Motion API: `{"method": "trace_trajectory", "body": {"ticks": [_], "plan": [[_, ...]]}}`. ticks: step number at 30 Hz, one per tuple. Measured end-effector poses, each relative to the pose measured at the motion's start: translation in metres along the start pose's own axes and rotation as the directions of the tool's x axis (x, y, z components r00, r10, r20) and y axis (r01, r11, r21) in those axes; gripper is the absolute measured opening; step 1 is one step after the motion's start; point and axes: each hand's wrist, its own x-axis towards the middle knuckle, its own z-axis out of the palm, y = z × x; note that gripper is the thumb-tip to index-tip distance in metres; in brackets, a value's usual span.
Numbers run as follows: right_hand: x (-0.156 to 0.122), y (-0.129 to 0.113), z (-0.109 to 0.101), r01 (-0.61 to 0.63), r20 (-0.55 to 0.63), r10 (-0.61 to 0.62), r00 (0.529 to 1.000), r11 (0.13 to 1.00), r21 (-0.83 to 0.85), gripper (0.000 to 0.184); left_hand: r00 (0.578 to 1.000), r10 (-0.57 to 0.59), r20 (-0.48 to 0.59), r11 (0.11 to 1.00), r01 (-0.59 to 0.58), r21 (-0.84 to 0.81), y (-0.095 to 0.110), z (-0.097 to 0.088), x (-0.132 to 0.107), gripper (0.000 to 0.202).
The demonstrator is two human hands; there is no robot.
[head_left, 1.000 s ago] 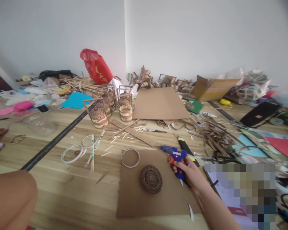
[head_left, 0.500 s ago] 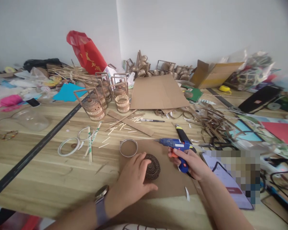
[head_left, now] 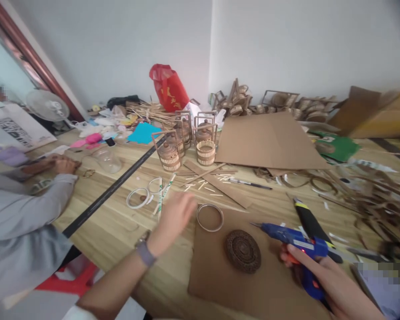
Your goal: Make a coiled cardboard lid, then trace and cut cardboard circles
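My right hand (head_left: 315, 275) is wrapped round the handle of a blue hot glue gun (head_left: 298, 240), whose nozzle points left. A round coiled brown disc (head_left: 243, 251) lies flat on a cardboard sheet (head_left: 216, 280), left of the glue gun and apart from it. My left hand (head_left: 176, 215) hovers over the table, left of a thin ring (head_left: 198, 218) at the cardboard's top edge. Its fingers are smeared by motion, so their pose is unclear. Beyond it stand small lidded baskets (head_left: 169, 158) with tall handles and an open slatted basket (head_left: 206, 154).
A box cutter (head_left: 315, 229) lies behind the glue gun. Tape rolls (head_left: 138, 198), short sticks (head_left: 209, 189) and a pen (head_left: 253, 183) are scattered about. Brown strips (head_left: 383, 200) pile up at right. On the left, another person's hands (head_left: 65, 164) rest on the table.
My left hand has left the disc and moved left, uncovering it. The view has swung left, bringing another person and a fan into sight. The right hand still holds the glue gun.
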Motion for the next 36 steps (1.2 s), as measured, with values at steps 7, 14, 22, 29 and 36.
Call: {"method": "trace_trajectory", "body": {"ticks": [7,14,22,29,36], "plan": [[0.004,0.003,0.001,-0.140,-0.033,0.147,0.989,0.976,0.166,0.054,0.893,-0.448,-0.039,0.894,0.446,-0.054,-0.136,-0.058,0.001,0.019],[0.006,0.003,-0.001,-0.062,-0.002,0.062,0.998,0.993,0.100,0.051,0.837,-0.542,0.075,0.734,0.515,-0.442,-0.149,-0.056,-0.002,0.017],[-0.016,-0.010,0.012,-0.005,0.022,0.000,1.000,0.979,0.204,0.050,0.835,-0.452,0.314,0.104,0.399,-0.911,-0.046,-0.024,-0.007,0.014],[-0.043,-0.021,0.023,0.151,0.056,-0.167,0.984,0.964,0.218,0.052,0.812,-0.121,0.570,-0.362,0.499,-0.787,0.059,0.033,-0.006,0.025],[-0.051,-0.020,0.024,0.320,0.058,-0.322,0.945,0.946,0.046,0.058,0.804,-0.069,0.591,-0.444,0.506,-0.740,0.080,0.048,-0.009,0.028]]}}
